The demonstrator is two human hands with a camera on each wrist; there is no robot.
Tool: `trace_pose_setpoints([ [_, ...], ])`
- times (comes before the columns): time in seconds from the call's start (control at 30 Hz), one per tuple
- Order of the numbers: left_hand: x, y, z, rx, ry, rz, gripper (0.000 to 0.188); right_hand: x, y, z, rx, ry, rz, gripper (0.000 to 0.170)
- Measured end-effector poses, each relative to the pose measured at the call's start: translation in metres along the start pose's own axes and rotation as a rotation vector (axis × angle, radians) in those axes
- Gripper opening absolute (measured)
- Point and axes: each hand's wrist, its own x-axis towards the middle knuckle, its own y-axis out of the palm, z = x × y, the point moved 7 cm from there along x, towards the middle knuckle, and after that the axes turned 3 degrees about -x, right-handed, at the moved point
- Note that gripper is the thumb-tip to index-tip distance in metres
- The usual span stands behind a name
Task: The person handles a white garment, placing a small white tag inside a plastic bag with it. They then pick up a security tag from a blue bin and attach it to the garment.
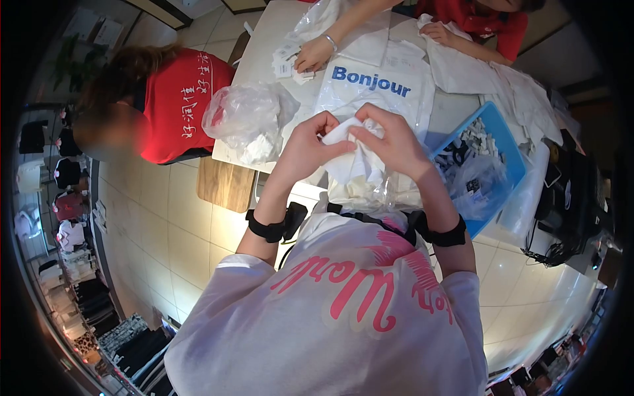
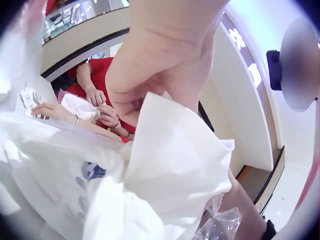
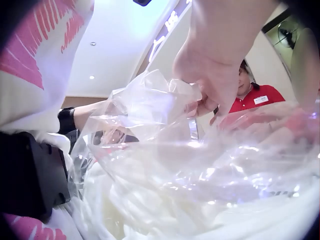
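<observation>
Pinching a white cloth (image 1: 350,170) between them, the left hand (image 1: 308,146) and the right hand (image 1: 393,142) worked close together above the near edge of the worktop (image 1: 265,49). Both had fingers and thumb clamped on the fabric, the left at a folded edge. Clear plastic film (image 3: 165,150) spread beneath the right hand; whether its fingers also held the film could not be told. Just beyond the hands lay a white garment printed "Bonjour" (image 1: 380,82), near a crumpled clear plastic bag (image 1: 247,115) on the left. A blue bin (image 1: 516,165) stood to the right, containing small pale pieces and plastic. At the far left, another person's hand (image 1: 314,54) touched white paper tags (image 1: 285,66), and someone in a red shirt (image 1: 173,105) was beside the worktop.
</observation>
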Motion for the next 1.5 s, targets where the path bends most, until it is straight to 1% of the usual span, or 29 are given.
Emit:
trace_pose_setpoints([
  [0.03, -0.004, 0.002, 0.0, -0.003, -0.002, -0.005, 0.013, -0.001, -0.004, -0.003, 0.035, 0.007, -0.064, 0.025],
  [0.1, -0.012, -0.005, -0.001, 0.338, -0.004, -0.131, 0.012, 0.0, -0.005, -0.01, 0.069, 0.016, -0.125, 0.025],
  [0.13, -0.013, -0.007, 0.007, 0.336, -0.006, -0.133, 0.012, -0.001, -0.012, -0.011, 0.096, -0.049, -0.253, 0.024],
  [0.17, -0.016, -0.009, 0.025, 0.219, -0.044, -0.111, 0.012, -0.004, -0.019, -0.01, 0.122, -0.115, -0.38, 0.023],
  [0.23, -0.019, -0.011, 0.034, 0.101, -0.085, -0.09, 0.013, -0.005, -0.019, -0.019, 0.154, -0.048, -0.355, 0.022],
  [0.3, -0.021, -0.012, 0.038, -0.137, -0.135, -0.077, 0.011, -0.007, -0.019, -0.025, 0.184, 0.017, -0.329, 0.02],
  [0.33, -0.021, -0.012, 0.035, -0.138, -0.136, -0.08, 0.011, -0.007, -0.02, -0.027, 0.231, 0.056, -0.326, 0.02],
  [0.4, -0.022, -0.01, 0.042, -0.509, -0.301, -0.148, 0.011, -0.008, -0.021, -0.032, 0.277, 0.096, -0.323, 0.019],
  [0.5, -0.016, -0.006, 0.04, -0.594, -0.208, -0.053, 0.015, -0.008, -0.02, -0.04, 0.321, 0.098, -0.309, 0.019],
  [0.53, -0.015, -0.005, 0.043, -0.594, -0.207, -0.049, 0.015, -0.008, -0.019, -0.04, 0.325, 0.088, -0.31, 0.018],
  [0.6, -0.01, -0.004, 0.035, -0.403, -0.027, -0.034, 0.019, -0.009, -0.02, -0.036, 0.328, 0.077, -0.32, 0.018],
  [0.63, -0.007, -0.003, 0.033, -0.403, -0.026, -0.024, 0.019, -0.009, -0.02, -0.03, 0.297, 0.069, -0.322, 0.019],
  [0.7, -0.008, 0.007, 0.029, -0.182, -0.063, 0.03, 0.02, -0.012, -0.018, -0.025, 0.26, 0.065, -0.338, 0.019],
  [0.73, -0.008, 0.01, 0.024, -0.183, -0.058, 0.043, 0.02, -0.014, -0.012, -0.033, 0.341, 0.138, -0.315, 0.018],
  [0.8, -0.011, 0.005, 0.028, -0.425, -0.222, -0.077, 0.013, -0.019, 0.002, -0.043, 0.419, 0.214, -0.307, 0.017],
  [0.87, -0.013, -0.005, 0.048, -0.473, -0.219, -0.103, 0.013, -0.024, 0.016, -0.046, 0.688, 0.156, -0.395, 0.014],
  [0.9, -0.017, -0.008, 0.043, -0.618, -0.236, -0.165, 0.013, -0.022, 0.022, -0.042, 0.703, 0.121, -0.39, 0.013],
  [0.97, -0.023, -0.028, 0.05, -0.657, -0.199, -0.231, 0.015, -0.018, 0.03, -0.026, 0.764, 0.088, -0.343, 0.013],
  [1.0, -0.029, -0.036, 0.039, -0.697, -0.214, -0.374, 0.019, -0.015, 0.03, -0.014, 0.791, 0.083, -0.343, 0.013],
  [1.03, -0.028, -0.04, 0.017, -0.653, -0.099, -0.294, 0.021, -0.014, 0.028, -0.003, 0.82, 0.078, -0.343, 0.013],
  [1.07, -0.032, -0.05, 0.01, -0.611, -0.034, -0.365, 0.023, -0.015, 0.026, 0.01, 0.778, 0.027, -0.342, 0.013],
  [1.13, -0.036, -0.036, -0.04, -0.516, 0.135, -0.307, 0.024, -0.026, 0.02, 0.016, 0.722, -0.013, -0.355, 0.013],
  [1.2, -0.026, -0.035, 0.002, -0.609, -0.075, -0.132, 0.023, -0.036, 0.027, 0.008, 0.883, -0.037, -0.208, 0.013],
  [1.23, -0.028, -0.021, 0.025, -0.595, -0.164, -0.048, 0.022, -0.046, 0.027, -0.011, 0.833, -0.035, -0.175, 0.012],
  [1.3, -0.028, 0.02, 0.07, -0.632, -0.278, 0.129, 0.023, -0.091, 0.024, -0.079, 0.639, 0.158, -0.049, 0.014],
  [1.33, -0.027, 0.035, 0.07, -0.64, -0.287, 0.145, 0.023, -0.11, 0.01, -0.089, 0.514, 0.153, -0.113, 0.013],
  [1.37, -0.027, 0.057, 0.072, -0.716, -0.375, 0.148, 0.023, -0.13, -0.004, -0.097, 0.385, 0.151, -0.174, 0.013],
  [1.43, -0.022, 0.078, 0.082, -0.819, -0.476, 0.16, 0.022, -0.166, -0.035, -0.119, 0.431, 0.19, -0.438, 0.01],
  [1.5, -0.014, 0.081, 0.085, -0.844, -0.498, 0.154, 0.022, -0.203, -0.077, -0.137, 0.135, 0.345, -0.685, 0.013],
])
